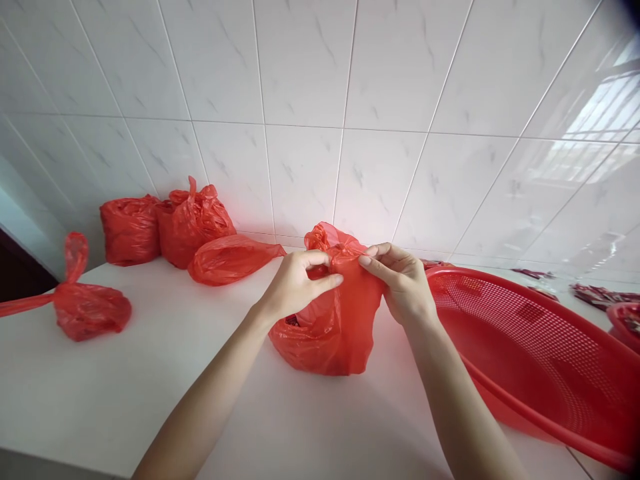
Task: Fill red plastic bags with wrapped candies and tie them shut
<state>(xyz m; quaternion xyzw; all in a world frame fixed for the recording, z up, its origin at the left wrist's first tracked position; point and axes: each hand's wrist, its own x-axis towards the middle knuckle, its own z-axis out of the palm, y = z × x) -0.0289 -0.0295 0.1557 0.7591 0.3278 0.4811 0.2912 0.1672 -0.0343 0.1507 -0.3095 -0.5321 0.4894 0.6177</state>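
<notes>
A red plastic bag [325, 340] stands upright on the white counter [190, 373], with something dark showing through a gap on its left side. My left hand [303, 280] is at the upper left of the bag, thumb and fingers apart, its fingertips touching or very near the plastic. With my right hand [397, 277] I pinch the bag's upper right edge between thumb and fingers. The top of the bag is bunched up behind my fingertips.
Two full red bags [130, 230] [193, 223] stand by the tiled wall at the back left. A flatter red bag [230, 260] lies beside them. A small knotted bag [93, 310] is at the left. A large red basket [520, 340] fills the right side, with packets [603, 297] behind it.
</notes>
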